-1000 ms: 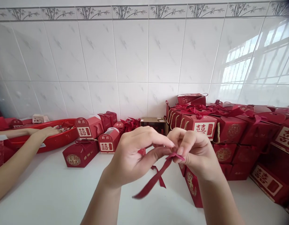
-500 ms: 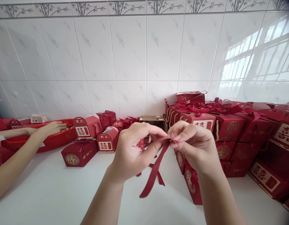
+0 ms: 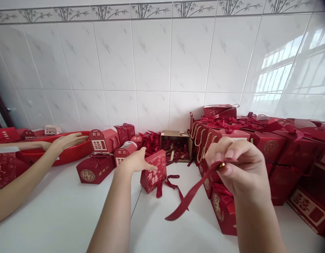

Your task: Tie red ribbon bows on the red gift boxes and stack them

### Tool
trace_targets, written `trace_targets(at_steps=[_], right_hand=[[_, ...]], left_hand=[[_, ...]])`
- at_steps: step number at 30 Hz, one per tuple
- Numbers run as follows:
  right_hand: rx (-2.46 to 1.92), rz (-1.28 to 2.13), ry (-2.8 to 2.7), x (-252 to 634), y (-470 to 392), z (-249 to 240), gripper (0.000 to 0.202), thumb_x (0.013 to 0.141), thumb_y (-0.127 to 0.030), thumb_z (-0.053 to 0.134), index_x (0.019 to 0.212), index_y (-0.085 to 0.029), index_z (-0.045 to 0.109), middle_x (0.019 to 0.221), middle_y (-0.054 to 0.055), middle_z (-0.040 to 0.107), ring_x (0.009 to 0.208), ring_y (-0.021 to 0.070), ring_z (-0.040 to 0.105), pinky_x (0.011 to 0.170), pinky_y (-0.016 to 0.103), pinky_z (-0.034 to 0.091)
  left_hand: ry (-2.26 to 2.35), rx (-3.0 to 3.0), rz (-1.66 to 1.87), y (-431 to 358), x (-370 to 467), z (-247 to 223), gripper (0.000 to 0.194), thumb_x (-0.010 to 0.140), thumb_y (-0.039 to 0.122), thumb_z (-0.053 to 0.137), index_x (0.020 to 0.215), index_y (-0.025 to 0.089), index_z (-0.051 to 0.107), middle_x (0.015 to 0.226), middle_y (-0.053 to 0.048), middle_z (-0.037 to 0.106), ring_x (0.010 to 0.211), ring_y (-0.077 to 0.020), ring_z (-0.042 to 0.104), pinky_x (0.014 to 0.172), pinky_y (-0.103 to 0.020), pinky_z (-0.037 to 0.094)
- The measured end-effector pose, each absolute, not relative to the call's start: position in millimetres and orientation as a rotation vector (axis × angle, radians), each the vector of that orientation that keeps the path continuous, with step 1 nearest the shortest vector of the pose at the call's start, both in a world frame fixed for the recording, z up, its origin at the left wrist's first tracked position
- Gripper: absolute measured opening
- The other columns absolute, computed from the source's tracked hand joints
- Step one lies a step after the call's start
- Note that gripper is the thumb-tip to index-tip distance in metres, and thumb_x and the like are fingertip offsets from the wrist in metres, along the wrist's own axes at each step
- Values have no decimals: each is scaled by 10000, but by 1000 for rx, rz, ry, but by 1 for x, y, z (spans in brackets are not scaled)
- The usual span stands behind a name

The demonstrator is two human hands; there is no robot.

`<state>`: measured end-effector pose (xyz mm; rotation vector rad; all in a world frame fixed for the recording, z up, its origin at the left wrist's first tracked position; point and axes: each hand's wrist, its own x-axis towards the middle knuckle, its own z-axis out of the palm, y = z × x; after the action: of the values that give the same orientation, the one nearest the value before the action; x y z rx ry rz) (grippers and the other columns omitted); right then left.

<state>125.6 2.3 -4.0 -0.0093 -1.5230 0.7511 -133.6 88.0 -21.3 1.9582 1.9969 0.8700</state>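
Observation:
Pinched between thumb and fingers of my right hand (image 3: 242,168) is a dark red ribbon (image 3: 191,195), its long tail hanging down to the left. A small gold bead shows at the fingertips. My left hand (image 3: 134,161) reaches forward, thumb and fingers apart, at the left side of a red gift box (image 3: 155,172) with white lettering. The thumb overlaps the box's edge; whether it presses on it I cannot tell. Loose ribbon pieces (image 3: 175,182) lie on the table beside this box.
A cardboard box (image 3: 189,147) of ribbons stands against the tiled wall. Stacked red gift boxes (image 3: 267,146) fill the right side. More boxes (image 3: 95,170) stand to the left. Another person's arms (image 3: 41,168) reach over a red basin (image 3: 80,151) at far left.
My left hand has let go of the ribbon and moved left and forward to the red gift box. My right hand, still pinching the ribbon, has shifted right.

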Motion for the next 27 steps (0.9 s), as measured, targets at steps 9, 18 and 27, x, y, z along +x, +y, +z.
trace_targets(at_steps=[9,18,27], right_hand=[[-142,605,-1547,122,10,-6,176,711,-140,762,784,-294,716,868,3,667,891,171,626,814,351,531],[-403,356,-1456,107,29,-12,96,706,-195,768,753,-264,721,1357,16,499,1326,250,385,1093,480,322],[-382,122,-1431,109,11,-7,120,709,-156,764,742,-261,716,1345,16,497,1172,258,531,987,445,436]], left_hand=[[1666,1935,1405,78,-114,-6,701,765,337,651,1386,255,337,1109,-99,653,928,-215,657,780,-314,518],[740,1994,1822,19,-50,7,715,841,228,612,1437,279,221,1000,-66,665,881,-183,662,819,-341,533],[471,1969,2119,14,-35,4,80,837,185,614,845,191,535,878,-16,593,807,-126,595,731,-243,496]])
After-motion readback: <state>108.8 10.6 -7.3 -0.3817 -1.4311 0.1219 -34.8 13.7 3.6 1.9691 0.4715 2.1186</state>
